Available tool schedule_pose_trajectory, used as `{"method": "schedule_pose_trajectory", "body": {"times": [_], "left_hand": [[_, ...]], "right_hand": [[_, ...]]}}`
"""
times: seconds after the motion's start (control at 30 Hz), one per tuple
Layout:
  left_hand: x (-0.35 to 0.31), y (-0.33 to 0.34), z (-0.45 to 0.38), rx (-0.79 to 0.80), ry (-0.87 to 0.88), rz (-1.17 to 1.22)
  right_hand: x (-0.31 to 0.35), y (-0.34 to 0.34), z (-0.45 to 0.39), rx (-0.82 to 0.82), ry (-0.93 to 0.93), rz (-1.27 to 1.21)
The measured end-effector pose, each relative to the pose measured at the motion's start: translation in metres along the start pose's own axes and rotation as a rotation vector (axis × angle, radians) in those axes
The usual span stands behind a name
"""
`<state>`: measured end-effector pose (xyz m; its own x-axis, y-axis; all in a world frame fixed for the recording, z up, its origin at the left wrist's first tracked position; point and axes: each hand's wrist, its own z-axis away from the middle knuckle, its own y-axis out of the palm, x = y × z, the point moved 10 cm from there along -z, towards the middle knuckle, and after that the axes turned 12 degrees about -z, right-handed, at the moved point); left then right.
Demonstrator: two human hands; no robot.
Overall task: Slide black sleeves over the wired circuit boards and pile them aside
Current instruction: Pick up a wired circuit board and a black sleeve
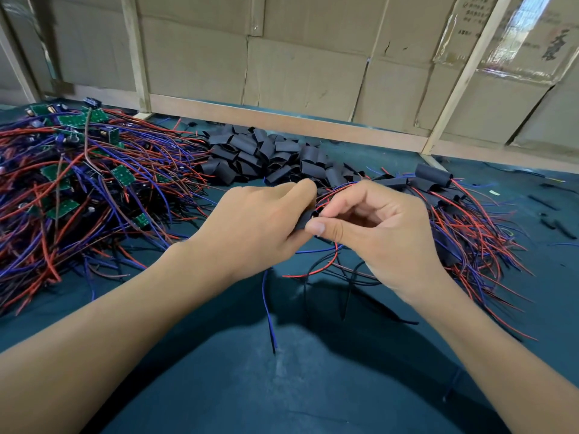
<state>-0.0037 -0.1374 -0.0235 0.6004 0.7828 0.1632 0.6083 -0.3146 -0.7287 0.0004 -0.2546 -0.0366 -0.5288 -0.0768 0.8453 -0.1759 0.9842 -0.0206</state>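
Now mid-sleeving: left hand (260,220) gripping black sleeve (305,219), right hand (372,227) pinching its wires (316,264); next, probably pulling through.

Cardboard (470,23) print blurred, unreadable

Two hands: left hand (260,223), right hand (376,227). Three heaps: bare wired boards (78,183) far left, loose black sleeves (266,155) far centre, sleeved boards (463,220) right. Pieces per heap too many to count.

Bare forearms; seemingly no sleeves
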Motion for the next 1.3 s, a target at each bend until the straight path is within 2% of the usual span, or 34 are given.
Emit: {"method": "schedule_pose_trajectory", "body": {"times": [0.27, 0.47, 0.57, 0.67, 0.77, 0.83, 0.93, 1.0, 1.13, 1.23, 1.3], "left_hand": [[0.0, -0.008, 0.0, -0.09, -0.043, -0.042], [0.008, 0.002, 0.001, -0.066, -0.056, 0.059], [0.014, 0.011, 0.002, -0.06, -0.082, 0.107], [0.03, 0.023, 0.006, -0.049, -0.16, 0.103], [0.056, 0.036, 0.013, 0.01, -0.298, 0.126], [0.07, 0.05, 0.019, 0.095, -0.359, 0.13], [0.074, 0.074, 0.022, 0.273, -0.342, 0.084], [0.074, 0.081, 0.021, 0.324, -0.321, 0.043], [0.079, 0.074, -0.001, 0.206, -0.319, 0.132], [0.072, 0.082, -0.037, 0.241, -0.267, 0.189], [0.062, 0.093, -0.059, 0.283, -0.254, 0.244]], "right_hand": [[0.01, 0.006, 0.002, 0.037, -0.099, 0.126], [-0.004, -0.002, 0.0, 0.015, 0.029, 0.34], [0.0, -0.01, -0.001, -0.02, -0.004, 0.429], [0.023, -0.029, -0.003, -0.165, -0.124, 0.418], [0.051, -0.071, -0.004, -0.417, -0.259, 0.381], [0.062, -0.103, -0.004, -0.546, -0.296, 0.482], [0.058, -0.142, -0.005, -0.613, -0.171, 0.799], [0.047, -0.163, -0.001, -0.657, -0.051, 0.969], [0.02, -0.179, 0.004, -0.678, 0.158, 1.053], [0.02, -0.175, 0.002, -0.681, 0.158, 1.165], [0.029, -0.167, 0.002, -0.7, 0.062, 1.211]]}}
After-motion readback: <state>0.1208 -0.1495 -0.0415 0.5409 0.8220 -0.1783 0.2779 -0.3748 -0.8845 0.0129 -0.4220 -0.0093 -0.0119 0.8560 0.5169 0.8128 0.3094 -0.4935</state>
